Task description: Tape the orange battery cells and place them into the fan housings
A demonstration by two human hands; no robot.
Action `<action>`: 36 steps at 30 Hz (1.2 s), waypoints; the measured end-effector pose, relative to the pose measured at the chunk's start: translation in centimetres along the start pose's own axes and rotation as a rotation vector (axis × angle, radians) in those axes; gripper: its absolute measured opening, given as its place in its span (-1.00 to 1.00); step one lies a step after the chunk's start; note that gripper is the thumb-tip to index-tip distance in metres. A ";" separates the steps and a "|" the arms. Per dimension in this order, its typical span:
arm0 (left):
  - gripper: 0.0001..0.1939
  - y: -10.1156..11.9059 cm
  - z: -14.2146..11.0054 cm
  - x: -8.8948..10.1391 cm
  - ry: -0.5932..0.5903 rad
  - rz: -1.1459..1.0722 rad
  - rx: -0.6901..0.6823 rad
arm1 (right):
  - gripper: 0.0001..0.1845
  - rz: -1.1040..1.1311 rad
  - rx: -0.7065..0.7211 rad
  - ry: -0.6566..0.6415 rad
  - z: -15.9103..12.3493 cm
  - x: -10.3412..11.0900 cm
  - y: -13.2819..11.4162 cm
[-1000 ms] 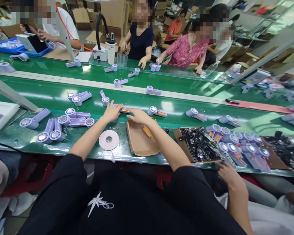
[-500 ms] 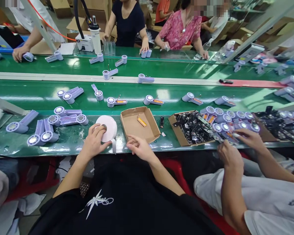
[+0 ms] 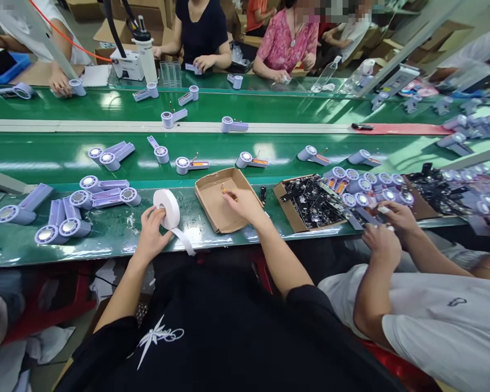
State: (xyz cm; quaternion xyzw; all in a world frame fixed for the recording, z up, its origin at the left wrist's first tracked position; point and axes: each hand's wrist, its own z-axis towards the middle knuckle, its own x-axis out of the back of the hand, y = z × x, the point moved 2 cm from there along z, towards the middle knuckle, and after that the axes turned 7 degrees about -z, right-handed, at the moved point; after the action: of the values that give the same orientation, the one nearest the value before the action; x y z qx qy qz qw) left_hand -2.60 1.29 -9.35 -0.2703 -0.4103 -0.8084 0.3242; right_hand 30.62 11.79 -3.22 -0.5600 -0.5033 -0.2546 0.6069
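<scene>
My left hand (image 3: 150, 234) grips a roll of white tape (image 3: 170, 209), tilted up on its edge, with a loose strip hanging toward the bench edge. Inside a shallow cardboard tray (image 3: 212, 209), my right hand (image 3: 247, 206) is closed in a pinch on a small orange battery (image 3: 230, 194), mostly hidden by the fingers. Beyond the tray, on the green belt, lie purple handheld fans (image 3: 182, 165) with opened handles; orange shows in the handles of some.
More purple fans (image 3: 61, 228) are piled at the left. To the right stand a small black part (image 3: 263, 195) and a cardboard box of black circuit boards (image 3: 310, 201). A co-worker's hands (image 3: 386, 234) work close at my right. Other people sit across the belt.
Both hands have come back from a fan on the belt. My left hand has taken the tape roll and tipped it up; my right hand has moved into the tray and closed on the battery.
</scene>
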 end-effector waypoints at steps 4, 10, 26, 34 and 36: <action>-0.57 1.9 0.6 0.0 0.009 0.047 -0.073 | -0.64 -0.238 -0.121 0.002 3.5 -0.3 1.0; -0.46 3.8 0.1 1.1 -0.137 0.157 -0.126 | -0.63 -0.120 -0.025 -0.025 2.9 -1.2 0.9; -0.51 6.7 1.3 0.5 -0.188 0.232 -0.112 | -0.35 1.359 -0.071 0.223 -2.3 -6.5 -5.9; -0.44 7.4 -2.3 -0.3 -0.442 0.037 -0.011 | -0.47 1.413 -0.103 0.747 -1.0 -1.7 0.6; -0.41 5.5 -1.9 0.0 -0.510 0.027 0.100 | -0.45 1.389 -0.060 0.777 -0.4 -0.3 1.6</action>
State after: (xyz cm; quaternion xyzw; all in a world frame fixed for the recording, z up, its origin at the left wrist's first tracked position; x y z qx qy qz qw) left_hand 1.19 -2.82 -7.65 -0.4545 -0.5144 -0.6885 0.2341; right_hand 32.03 11.68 -4.12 -0.6330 0.2156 -0.0083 0.7435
